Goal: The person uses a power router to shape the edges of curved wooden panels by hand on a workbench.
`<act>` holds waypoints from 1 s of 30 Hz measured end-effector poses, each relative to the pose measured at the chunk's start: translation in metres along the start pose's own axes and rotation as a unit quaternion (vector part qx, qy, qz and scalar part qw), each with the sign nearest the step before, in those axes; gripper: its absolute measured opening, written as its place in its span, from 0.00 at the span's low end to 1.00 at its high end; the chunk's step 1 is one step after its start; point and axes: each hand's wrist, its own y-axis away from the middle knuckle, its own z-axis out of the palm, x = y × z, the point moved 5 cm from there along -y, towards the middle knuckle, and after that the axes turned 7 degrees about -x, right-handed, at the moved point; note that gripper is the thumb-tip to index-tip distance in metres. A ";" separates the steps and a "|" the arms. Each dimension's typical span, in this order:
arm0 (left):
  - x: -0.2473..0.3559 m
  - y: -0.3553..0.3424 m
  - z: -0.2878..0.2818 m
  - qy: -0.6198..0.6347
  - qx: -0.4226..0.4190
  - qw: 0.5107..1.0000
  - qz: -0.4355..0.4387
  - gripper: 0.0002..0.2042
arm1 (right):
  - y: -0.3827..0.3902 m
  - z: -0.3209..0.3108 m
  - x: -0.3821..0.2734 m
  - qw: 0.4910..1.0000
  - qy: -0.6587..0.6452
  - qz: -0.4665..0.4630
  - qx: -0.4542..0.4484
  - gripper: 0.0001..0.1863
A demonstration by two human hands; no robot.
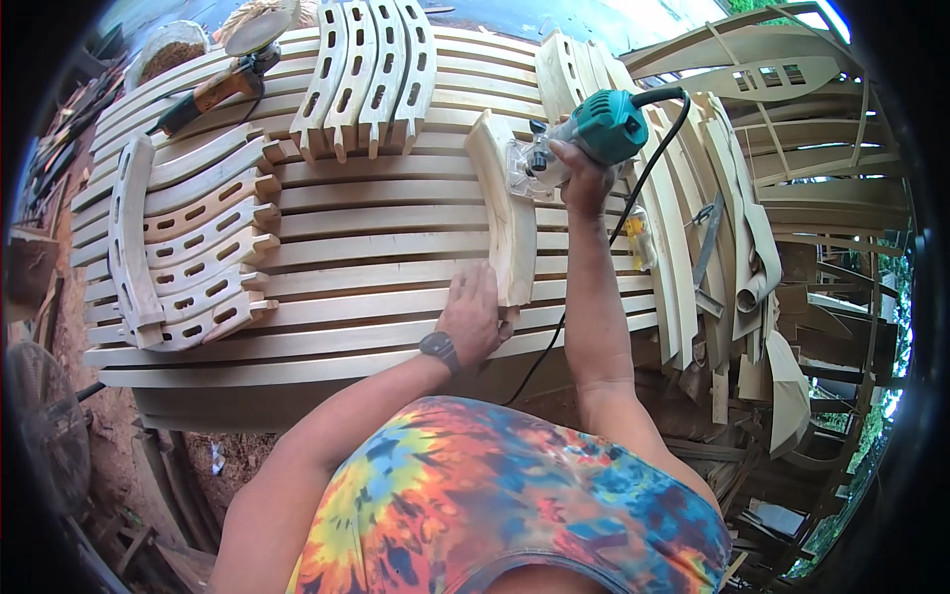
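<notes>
In my right hand (586, 180) is a teal trim router (611, 127) with a clear base, its fingers wrapped round the lower body. The router's base meets the right edge of a curved wooden piece (510, 233), near its far end. At the near end of that piece, my left hand (472, 312) lies on it with the fingers stretched forward and the thumb by the end. A watch sits on my left wrist. The router's bit is hidden, and a black cord (648, 178) runs from its top down past my right forearm.
Long slats (366, 223) form the work surface. Slotted curved pieces (364, 74) lie at the far side, and more slotted pieces (203, 238) lie at the left. An angle grinder (213, 94) rests far left. On the right are a yellow-and-clear bottle-like object (641, 238) and stacked boards (683, 257).
</notes>
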 end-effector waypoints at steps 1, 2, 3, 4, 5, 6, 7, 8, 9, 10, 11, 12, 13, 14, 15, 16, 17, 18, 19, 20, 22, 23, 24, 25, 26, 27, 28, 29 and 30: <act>0.000 -0.001 0.001 0.001 0.000 1.000 -0.001 0.36 | -0.005 0.001 0.004 1.000 0.016 -0.005 -0.002 0.17; 0.000 -0.001 0.000 0.000 0.000 1.000 -0.003 0.36 | -0.010 0.005 0.002 0.999 0.022 -0.037 -0.001 0.16; -0.001 -0.001 0.000 0.003 0.002 1.000 -0.004 0.36 | -0.015 0.008 0.002 0.999 0.021 -0.036 -0.002 0.16; -0.001 0.000 -0.001 0.006 0.005 1.000 -0.004 0.36 | -0.019 0.011 0.002 0.999 0.015 -0.032 -0.008 0.15; -0.001 -0.001 -0.002 0.005 0.006 1.000 -0.006 0.36 | -0.024 0.014 0.003 0.999 0.009 -0.028 -0.013 0.15; 0.000 -0.001 -0.002 0.005 0.003 1.000 -0.005 0.35 | -0.027 0.015 0.004 0.999 0.008 -0.028 -0.016 0.15; 0.000 -0.001 -0.002 0.004 0.000 1.000 -0.005 0.35 | -0.030 0.017 0.006 1.000 -0.006 -0.019 -0.012 0.16; 0.000 -0.001 -0.002 0.003 0.002 1.000 -0.007 0.35 | -0.033 0.018 0.009 1.000 -0.020 -0.010 -0.009 0.16; -0.001 -0.001 -0.001 0.000 0.006 1.000 -0.005 0.35 | -0.036 0.019 0.010 1.000 -0.022 -0.010 -0.011 0.16; -0.001 0.000 -0.001 -0.004 0.010 1.000 -0.003 0.35 | -0.039 0.021 0.011 1.000 -0.009 -0.017 -0.018 0.16; -0.001 0.000 -0.001 -0.004 0.011 1.000 -0.005 0.35 | -0.041 0.023 0.010 0.999 0.005 -0.024 -0.024 0.16; -0.001 -0.001 -0.001 -0.002 0.013 1.000 -0.003 0.35 | -0.043 0.026 0.010 0.999 0.003 -0.024 -0.026 0.16; 0.000 -0.001 -0.002 0.000 0.014 1.000 -0.002 0.35 | -0.046 0.028 0.011 0.999 -0.019 -0.018 -0.026 0.16; -0.001 0.000 -0.002 -0.001 0.016 1.000 -0.004 0.35 | -0.049 0.030 0.013 0.999 -0.041 -0.012 -0.027 0.16; 0.000 0.000 -0.003 -0.003 0.016 1.000 -0.002 0.35 | -0.051 0.031 0.014 0.999 -0.042 -0.012 -0.029 0.16; 0.000 0.000 -0.003 -0.005 0.016 1.000 0.000 0.35 | -0.053 0.032 0.014 0.999 -0.038 -0.012 -0.027 0.16; 0.000 0.000 -0.003 -0.007 0.017 1.000 -0.001 0.35 | -0.055 0.033 0.015 0.999 -0.033 -0.012 -0.024 0.15; 0.000 -0.001 -0.002 -0.008 0.017 1.000 0.001 0.35 | -0.058 0.035 0.015 0.999 -0.035 -0.013 -0.025 0.15; 0.001 -0.001 -0.002 -0.009 0.016 1.000 0.003 0.36 | -0.060 0.036 0.015 0.999 -0.032 -0.019 -0.026 0.15; 0.000 0.000 -0.003 -0.012 0.017 1.000 0.002 0.36 | -0.062 0.037 0.016 0.999 -0.030 -0.024 -0.026 0.15; 0.000 0.000 -0.001 -0.025 -0.019 1.000 0.000 0.38 | -0.068 0.039 0.021 0.999 -0.020 -0.034 -0.031 0.15; -0.001 0.001 0.000 -0.028 -0.018 0.999 -0.002 0.38 | -0.070 0.043 0.020 0.998 -0.009 -0.042 -0.035 0.15; -0.001 0.001 0.000 -0.032 -0.018 0.999 -0.002 0.38 | -0.071 0.046 0.019 0.998 -0.012 -0.043 -0.037 0.15; -0.002 0.001 0.000 -0.037 -0.019 0.999 -0.002 0.38 | -0.073 0.048 0.018 0.999 -0.023 -0.032 -0.036 0.15; -0.001 0.000 0.001 -0.040 -0.017 0.999 -0.002 0.38 | -0.075 0.049 0.018 0.999 -0.032 -0.022 -0.035 0.15; -0.001 0.000 0.000 -0.028 -0.011 1.000 -0.003 0.37 | -0.077 0.049 0.018 0.998 -0.035 -0.025 -0.036 0.15; 0.000 -0.001 -0.001 -0.016 -0.006 1.000 -0.003 0.37 | -0.079 0.049 0.020 0.998 -0.042 -0.023 -0.035 0.15; -0.001 -0.001 0.000 -0.020 -0.005 1.000 -0.002 0.37 | -0.081 0.048 0.023 0.998 -0.050 -0.022 -0.034 0.15; 0.000 -0.002 0.001 -0.030 -0.006 1.000 0.004 0.38 | -0.085 0.047 0.025 0.998 -0.053 -0.026 -0.033 0.15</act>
